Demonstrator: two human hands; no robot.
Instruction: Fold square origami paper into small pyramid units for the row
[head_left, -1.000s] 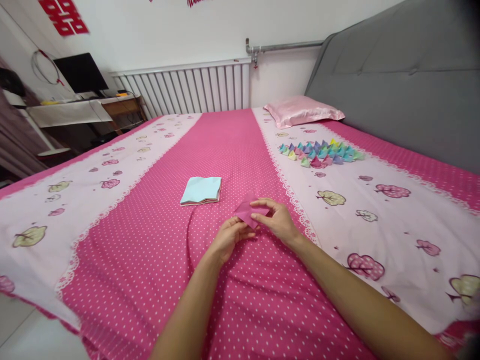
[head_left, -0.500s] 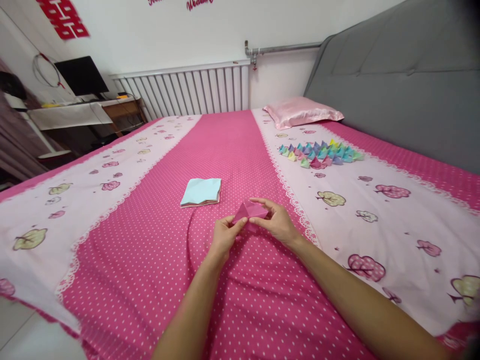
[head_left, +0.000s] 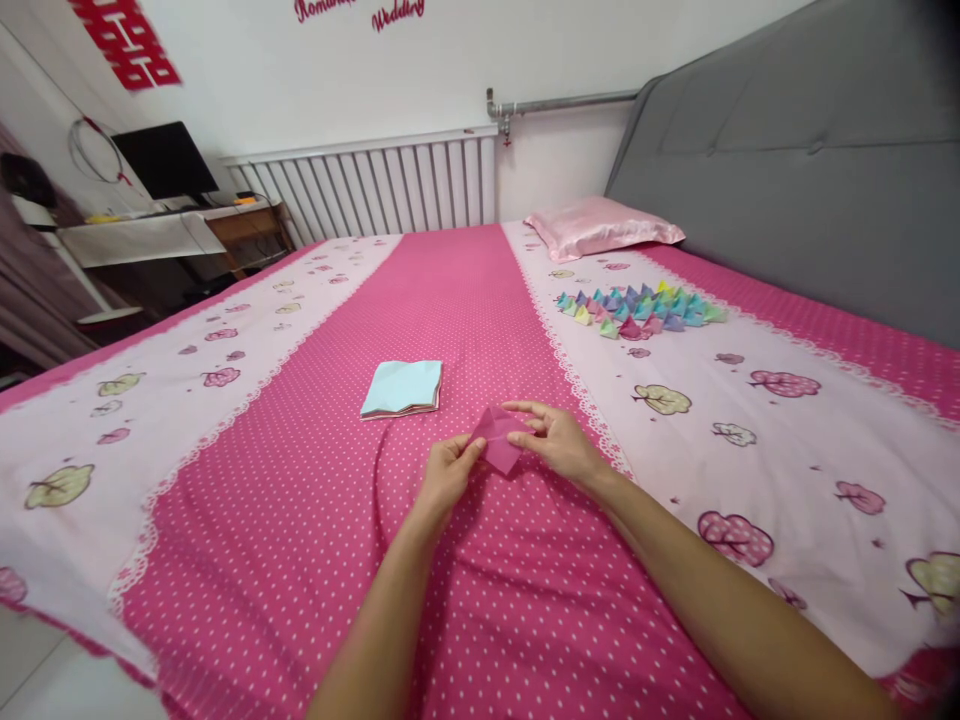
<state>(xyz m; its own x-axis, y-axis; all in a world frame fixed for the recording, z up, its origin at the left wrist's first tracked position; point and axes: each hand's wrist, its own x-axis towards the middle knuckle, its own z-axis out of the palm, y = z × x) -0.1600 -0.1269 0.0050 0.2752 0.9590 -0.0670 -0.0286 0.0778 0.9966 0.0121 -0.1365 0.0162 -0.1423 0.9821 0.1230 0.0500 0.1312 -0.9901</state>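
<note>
A magenta sheet of folding paper (head_left: pixel 499 452), creased and partly folded, is held between both hands over the bed. My left hand (head_left: pixel 448 472) pinches its left corner between thumb and fingers. On the right side, my right hand (head_left: pixel 559 440) grips the paper, thumb in front and fingers behind the upper edge. Just beyond, to the left, lies a stack of square paper (head_left: pixel 403 386) with a light blue sheet on top. Farther off at the right, several small folded paper pieces (head_left: pixel 637 308) in many colours stand in rows.
The bed is covered by a pink dotted bedspread (head_left: pixel 465 270) with wrinkles near my arms. A pink satin pillow (head_left: pixel 600 226) rests by the grey headboard (head_left: pixel 787 170). A white radiator (head_left: pixel 367 185) lines the wall, and a desk with a monitor (head_left: pixel 166 160) stands at the far left.
The paper's lower point now hangs down as an opened, flatter diamond shape between my hands. My right thumb has moved slightly to the right across it. The camera view has tilted up slightly.
</note>
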